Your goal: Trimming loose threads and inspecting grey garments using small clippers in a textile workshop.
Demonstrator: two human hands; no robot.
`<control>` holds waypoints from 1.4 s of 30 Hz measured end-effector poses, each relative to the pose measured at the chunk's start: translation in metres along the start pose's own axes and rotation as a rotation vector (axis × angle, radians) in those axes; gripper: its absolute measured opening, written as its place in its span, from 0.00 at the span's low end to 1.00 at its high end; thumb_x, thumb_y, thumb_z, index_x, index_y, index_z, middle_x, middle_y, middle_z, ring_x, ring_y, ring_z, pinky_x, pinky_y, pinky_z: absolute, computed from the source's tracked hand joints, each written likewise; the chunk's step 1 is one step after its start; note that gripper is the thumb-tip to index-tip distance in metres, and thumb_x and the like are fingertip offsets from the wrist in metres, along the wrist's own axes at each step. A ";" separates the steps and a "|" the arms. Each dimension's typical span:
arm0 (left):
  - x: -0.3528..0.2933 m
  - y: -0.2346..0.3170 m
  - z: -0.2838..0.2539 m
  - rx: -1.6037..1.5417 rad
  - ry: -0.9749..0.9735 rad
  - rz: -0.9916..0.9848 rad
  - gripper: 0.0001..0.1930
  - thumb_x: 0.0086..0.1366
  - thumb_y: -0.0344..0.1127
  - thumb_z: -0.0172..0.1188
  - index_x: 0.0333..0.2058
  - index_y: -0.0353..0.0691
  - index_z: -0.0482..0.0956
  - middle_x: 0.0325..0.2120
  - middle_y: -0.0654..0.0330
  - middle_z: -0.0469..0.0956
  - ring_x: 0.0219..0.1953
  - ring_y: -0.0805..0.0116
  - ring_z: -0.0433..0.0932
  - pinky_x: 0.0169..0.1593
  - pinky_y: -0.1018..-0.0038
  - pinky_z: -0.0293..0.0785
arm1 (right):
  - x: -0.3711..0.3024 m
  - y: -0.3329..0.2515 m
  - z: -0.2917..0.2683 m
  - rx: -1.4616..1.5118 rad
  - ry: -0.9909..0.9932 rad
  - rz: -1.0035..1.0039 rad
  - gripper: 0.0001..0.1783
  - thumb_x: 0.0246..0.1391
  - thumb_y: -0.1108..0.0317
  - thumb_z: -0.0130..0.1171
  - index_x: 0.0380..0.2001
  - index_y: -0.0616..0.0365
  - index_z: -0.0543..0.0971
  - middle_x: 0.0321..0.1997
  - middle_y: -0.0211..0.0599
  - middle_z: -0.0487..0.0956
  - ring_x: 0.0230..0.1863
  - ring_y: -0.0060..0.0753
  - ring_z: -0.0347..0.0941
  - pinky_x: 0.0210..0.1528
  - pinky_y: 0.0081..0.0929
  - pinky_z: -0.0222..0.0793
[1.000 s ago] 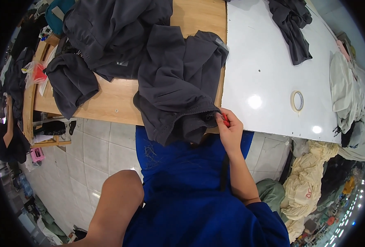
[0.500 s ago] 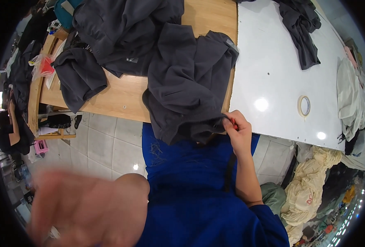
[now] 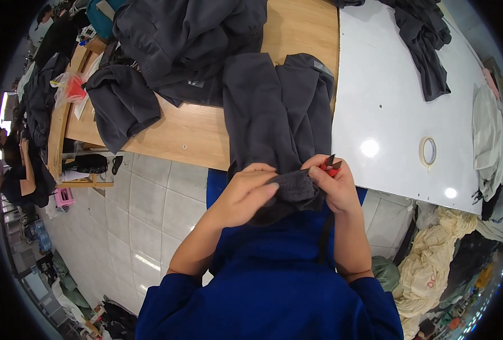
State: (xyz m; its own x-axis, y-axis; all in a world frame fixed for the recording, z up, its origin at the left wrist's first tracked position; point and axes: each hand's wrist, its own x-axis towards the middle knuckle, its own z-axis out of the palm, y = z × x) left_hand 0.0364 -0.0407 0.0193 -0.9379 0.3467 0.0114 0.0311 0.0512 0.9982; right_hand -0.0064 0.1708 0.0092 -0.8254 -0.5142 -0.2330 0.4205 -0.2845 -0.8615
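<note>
A dark grey cloth garment [image 3: 260, 116] hangs over the wooden table's near edge toward my lap. Its near end is bunched up between my two hands, showing a stitched hem or seam. My left hand [image 3: 240, 197] is closed on the left side of that end, thumb on top. The right side is pinched by my right hand [image 3: 342, 190], thumb and fingers together. Also tucked in the right hand are small red-handled thread snips [image 3: 332, 165], their dark pointed blades sticking up beyond the fingers.
More dark grey garments are heaped on the wooden table [image 3: 206, 144], with a separate grey piece [image 3: 121, 99] at left. A white tabletop [image 3: 376, 73] adjoins on the right, bearing a tape roll [image 3: 427, 151]. Cream cloth [image 3: 433, 255] lies bundled below it. Another person sits at far left.
My left hand, blurred at lower left before, has come to the garment and closed on it. The garment's near end is lifted and gathered closer to me. The snips' blades now show.
</note>
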 end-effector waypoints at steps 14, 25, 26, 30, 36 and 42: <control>0.004 0.003 0.013 -0.381 0.370 -0.168 0.08 0.67 0.33 0.48 0.34 0.36 0.73 0.28 0.70 0.71 0.34 0.86 0.66 0.38 0.85 0.64 | -0.005 -0.018 0.054 -0.835 0.336 -0.454 0.21 0.33 0.69 0.71 0.35 0.59 0.76 0.21 0.28 0.70 0.21 0.23 0.65 0.24 0.19 0.61; 0.016 0.002 0.036 -0.410 0.112 -0.028 0.12 0.66 0.35 0.50 0.42 0.32 0.71 0.38 0.55 0.75 0.42 0.66 0.73 0.47 0.77 0.66 | -0.008 -0.001 0.040 -0.691 0.364 -0.492 0.12 0.54 0.70 0.51 0.40 0.65 0.71 0.37 0.32 0.68 0.39 0.23 0.63 0.44 0.16 0.57; 0.014 0.000 0.038 -0.420 0.211 -0.011 0.11 0.66 0.35 0.48 0.40 0.31 0.71 0.35 0.58 0.74 0.39 0.70 0.71 0.44 0.77 0.66 | -0.006 0.000 0.034 -0.629 0.340 -0.498 0.12 0.55 0.69 0.51 0.40 0.65 0.71 0.37 0.32 0.69 0.39 0.23 0.63 0.44 0.17 0.57; 0.017 0.009 0.034 -0.030 0.282 0.165 0.10 0.66 0.34 0.47 0.40 0.32 0.70 0.30 0.58 0.73 0.35 0.67 0.72 0.43 0.76 0.66 | -0.007 -0.012 0.051 -0.677 0.348 -0.413 0.08 0.57 0.71 0.49 0.37 0.65 0.71 0.38 0.33 0.70 0.39 0.25 0.65 0.46 0.19 0.58; 0.017 -0.006 0.040 0.018 0.204 0.300 0.07 0.61 0.29 0.51 0.39 0.38 0.70 0.56 0.51 0.56 0.48 0.60 0.65 0.55 0.69 0.58 | -0.016 0.011 0.028 -0.295 0.476 -0.455 0.04 0.50 0.76 0.53 0.30 0.66 0.74 0.32 0.39 0.73 0.36 0.28 0.68 0.41 0.21 0.62; 0.013 0.007 0.013 0.036 0.127 0.272 0.09 0.53 0.28 0.61 0.32 0.33 0.73 0.45 0.48 0.72 0.42 0.57 0.74 0.45 0.71 0.69 | -0.015 -0.004 0.041 -0.460 0.334 -0.460 0.02 0.50 0.81 0.53 0.26 0.67 0.75 0.30 0.39 0.76 0.31 0.25 0.69 0.35 0.18 0.64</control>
State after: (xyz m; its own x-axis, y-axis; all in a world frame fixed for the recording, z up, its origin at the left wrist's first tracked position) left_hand 0.0290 -0.0239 0.0261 -0.9291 0.2321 0.2878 0.2974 0.0064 0.9547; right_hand 0.0193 0.1462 0.0349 -0.9823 -0.1291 0.1361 -0.1365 -0.0057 -0.9906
